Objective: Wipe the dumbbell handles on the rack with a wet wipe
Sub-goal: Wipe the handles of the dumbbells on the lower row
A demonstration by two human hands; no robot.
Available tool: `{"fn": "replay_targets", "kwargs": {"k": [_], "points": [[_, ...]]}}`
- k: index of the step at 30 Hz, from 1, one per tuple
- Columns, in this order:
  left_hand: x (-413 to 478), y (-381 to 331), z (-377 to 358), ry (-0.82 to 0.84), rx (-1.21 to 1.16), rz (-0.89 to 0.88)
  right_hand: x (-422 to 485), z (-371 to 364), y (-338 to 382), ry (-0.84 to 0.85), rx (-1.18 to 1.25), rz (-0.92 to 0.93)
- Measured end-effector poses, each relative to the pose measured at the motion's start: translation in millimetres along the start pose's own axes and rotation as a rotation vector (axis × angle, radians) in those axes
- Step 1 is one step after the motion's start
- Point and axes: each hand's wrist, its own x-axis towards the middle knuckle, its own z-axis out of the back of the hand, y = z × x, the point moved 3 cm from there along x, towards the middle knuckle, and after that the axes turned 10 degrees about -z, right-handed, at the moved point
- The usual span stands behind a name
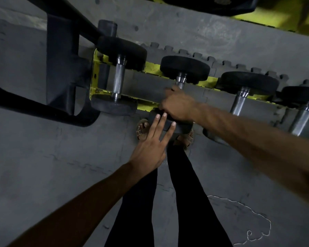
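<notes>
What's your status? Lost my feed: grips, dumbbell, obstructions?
Right grip curled round second dumbbell handle; wipe not visible. Left grip open, touching its near head. Nothing in the way.

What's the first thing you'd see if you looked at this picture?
Two bare arms reach in: the right hand grips the handle of the second dumbbell from the left, while the left hand lays straight fingers on its near end. The bright yellow rack under the row of black dumbbells stands out too, across the upper middle.
</notes>
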Motion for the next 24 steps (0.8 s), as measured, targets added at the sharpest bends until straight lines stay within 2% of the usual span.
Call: {"fn": "replay_targets", "kwargs": {"k": [1, 3, 5, 8, 10, 12, 14, 15, 17, 18, 22, 24], "points": [[-0.4, -1.3, -1.2, -0.003, -0.008, 0.005, 10.3, 4.7, 1.6, 0.154, -0.095, 0.023], [-0.8, -4.0, -2.8, -0.007, -0.029, 0.013, 23.6, 9.3, 2.7, 0.414, -0.134, 0.030], [-1.0, -5.0, -2.9, -0.010, -0.041, 0.016, 26.4, 6.2, 1.5, 0.481, -0.100, 0.030], [-1.7, -5.0, -1.2, 0.001, -0.037, 0.009, 14.0, 3.4, -3.7, 0.291, -0.061, 0.059], [-1.6, -2.8, -0.8, 0.006, -0.024, 0.002, 4.2, 7.3, -13.5, 0.044, -0.099, 0.095], [-1.7, -0.2, -0.5, 0.016, -0.019, -0.007, -7.0, 9.8, -25.7, -0.144, -0.138, 0.038], [-2.1, 1.1, -0.1, 0.029, -0.020, -0.022, -22.6, -0.8, -27.0, -0.190, -0.074, 0.003], [-2.1, 2.0, 0.1, 0.029, -0.016, -0.026, -30.1, -9.0, -21.9, -0.185, -0.032, 0.052], [-1.2, 3.8, 0.6, 0.024, -0.010, -0.037, -39.1, -15.5, -14.7, -0.091, 0.035, 0.159], [-1.6, 4.3, 0.7, 0.027, -0.011, -0.043, -36.4, -11.4, -21.2, -0.078, 0.024, 0.149], [-2.6, 6.7, 0.4, 0.031, 0.013, -0.062, -25.0, 6.4, -67.8, -0.233, 0.024, -0.177], [-3.3, 7.1, 1.8, 0.030, 0.012, -0.069, -32.7, -1.5, -50.3, -0.229, 0.029, -0.149]]}}
